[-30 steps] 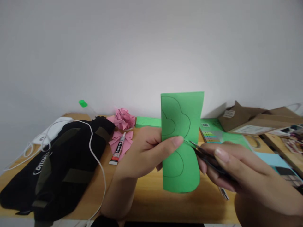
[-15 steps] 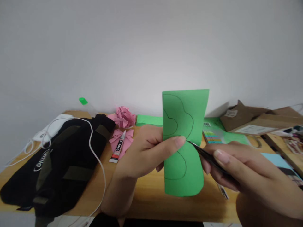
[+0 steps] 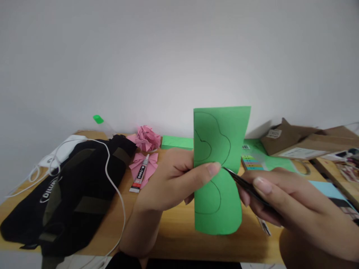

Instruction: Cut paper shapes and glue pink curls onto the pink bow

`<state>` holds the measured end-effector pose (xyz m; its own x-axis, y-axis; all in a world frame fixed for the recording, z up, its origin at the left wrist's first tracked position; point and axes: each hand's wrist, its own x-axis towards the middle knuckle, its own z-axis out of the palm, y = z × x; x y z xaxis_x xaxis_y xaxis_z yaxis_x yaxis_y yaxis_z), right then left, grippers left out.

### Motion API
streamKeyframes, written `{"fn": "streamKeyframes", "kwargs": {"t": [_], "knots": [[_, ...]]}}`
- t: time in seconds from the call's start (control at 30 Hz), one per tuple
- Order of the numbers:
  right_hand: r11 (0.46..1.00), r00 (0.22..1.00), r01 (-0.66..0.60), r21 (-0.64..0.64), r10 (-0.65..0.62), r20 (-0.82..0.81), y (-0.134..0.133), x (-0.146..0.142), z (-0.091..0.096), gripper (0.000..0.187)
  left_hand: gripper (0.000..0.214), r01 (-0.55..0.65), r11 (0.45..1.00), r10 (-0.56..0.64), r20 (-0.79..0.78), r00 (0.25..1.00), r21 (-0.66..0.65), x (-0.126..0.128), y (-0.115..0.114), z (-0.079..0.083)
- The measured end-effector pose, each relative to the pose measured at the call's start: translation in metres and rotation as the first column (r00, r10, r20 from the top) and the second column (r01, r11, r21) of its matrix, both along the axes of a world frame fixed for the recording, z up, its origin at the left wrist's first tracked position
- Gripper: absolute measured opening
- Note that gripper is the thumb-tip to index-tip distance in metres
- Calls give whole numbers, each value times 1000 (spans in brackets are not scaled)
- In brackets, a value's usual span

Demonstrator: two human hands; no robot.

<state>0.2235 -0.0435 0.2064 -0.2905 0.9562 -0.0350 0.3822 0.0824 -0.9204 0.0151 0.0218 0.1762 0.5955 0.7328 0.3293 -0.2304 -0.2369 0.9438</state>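
Observation:
My left hand [image 3: 171,179] pinches a folded green paper [image 3: 220,130] upright above the wooden table [image 3: 174,231], thumb pressed on its front. A curved black outline is drawn on the paper. My right hand [image 3: 283,209] is closed on black scissors [image 3: 244,183]. The scissor blades are shut and their tip meets the paper's right side at the drawn line, just beside my left thumb.
A black bag [image 3: 70,194] with a white cable [image 3: 112,179] lies at the left. Pink paper flowers [image 3: 146,140], a glue tube [image 3: 140,175], a green paper stack [image 3: 176,142], a colour-paper pack [image 3: 252,160], brown paper bags [image 3: 297,144] and blue paper [image 3: 325,188] lie behind and right.
The scissor blades, slightly apart a second ago, have closed at the paper's edge. The green paper has shifted a little to the right and up.

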Motion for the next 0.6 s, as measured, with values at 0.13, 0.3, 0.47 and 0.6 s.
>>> {"fn": "streamKeyframes", "kwargs": {"t": [0.13,0.3,0.47,0.6], "knots": [[1000,1000,-2,-9,2,2,0,0,0,54,50,-19,1000,19,-8,1000,1,0,0,0],[1000,1000,12,-5,-12,20,1,2,-1,54,51,-42,999,43,-18,999,30,0,0,-1],[1000,999,-7,18,7,48,0,3,-2,52,50,-24,999,24,-9,1000,23,1,-1,-1],[1000,999,19,7,-19,36,-1,2,-2,53,49,-8,1000,8,12,1000,15,2,0,-1]]}}
